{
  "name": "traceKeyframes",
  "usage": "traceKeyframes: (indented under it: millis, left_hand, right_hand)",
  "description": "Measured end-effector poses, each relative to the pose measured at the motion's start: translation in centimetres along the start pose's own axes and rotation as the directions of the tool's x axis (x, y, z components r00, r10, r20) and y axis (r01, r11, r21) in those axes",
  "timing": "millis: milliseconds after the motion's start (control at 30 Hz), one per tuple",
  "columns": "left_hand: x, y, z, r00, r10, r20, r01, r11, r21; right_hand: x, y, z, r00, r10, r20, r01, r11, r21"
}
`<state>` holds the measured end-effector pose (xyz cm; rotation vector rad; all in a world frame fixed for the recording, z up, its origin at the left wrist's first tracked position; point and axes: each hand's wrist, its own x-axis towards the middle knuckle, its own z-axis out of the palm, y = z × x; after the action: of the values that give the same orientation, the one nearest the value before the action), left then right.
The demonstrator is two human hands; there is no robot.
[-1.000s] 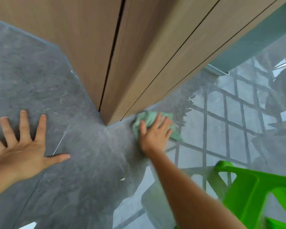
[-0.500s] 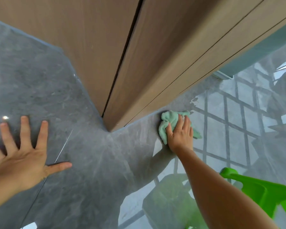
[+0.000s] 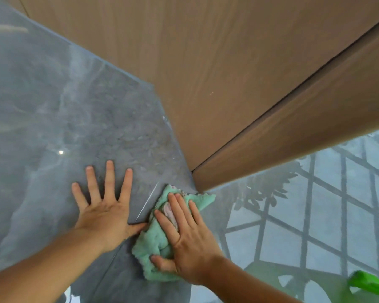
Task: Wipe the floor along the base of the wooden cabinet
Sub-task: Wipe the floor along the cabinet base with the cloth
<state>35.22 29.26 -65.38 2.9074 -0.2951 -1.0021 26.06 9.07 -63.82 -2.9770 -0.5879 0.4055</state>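
Observation:
A wooden cabinet fills the top of the view, and its bottom corner meets the glossy grey floor near the middle. A mint-green cloth lies on the floor just in front of that corner. My right hand presses flat on the cloth with its fingers spread toward the corner. My left hand rests flat on the bare floor to the left of the cloth, fingers apart, thumb touching the cloth's edge.
A bright green plastic object pokes in at the bottom right. The floor on the right mirrors a window grille and leaves. A thin tile joint runs between my hands.
My right hand has dragged the cloth left from the cabinet's right-hand base to just in front of its corner. The view has shifted, so my left hand now sits close beside the cloth.

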Motion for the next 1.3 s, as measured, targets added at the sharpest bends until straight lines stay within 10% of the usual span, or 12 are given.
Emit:
traceKeyframes:
  millis: [533, 833, 1300]
  left_hand:
    - [0.3, -5.8, -0.7, 0.918, 0.043, -0.395, -0.046, 0.999, 0.002]
    - [0.7, -5.9, -0.4, 0.873, 0.042, -0.486, -0.075, 0.996, -0.050]
    - [0.2, -5.7, -1.2, 0.924, 0.007, -0.382, -0.002, 1.000, 0.011]
  right_hand:
    - [17.2, 0.7, -3.9, 0.952, 0.305, -0.033, -0.299, 0.946, 0.126]
    - [33.2, 1.3, -7.4, 0.970, 0.239, -0.053, -0.233, 0.967, 0.101]
    - [9.5, -2.6, -2.6, 0.895, 0.441, -0.067, -0.430, 0.893, 0.132]
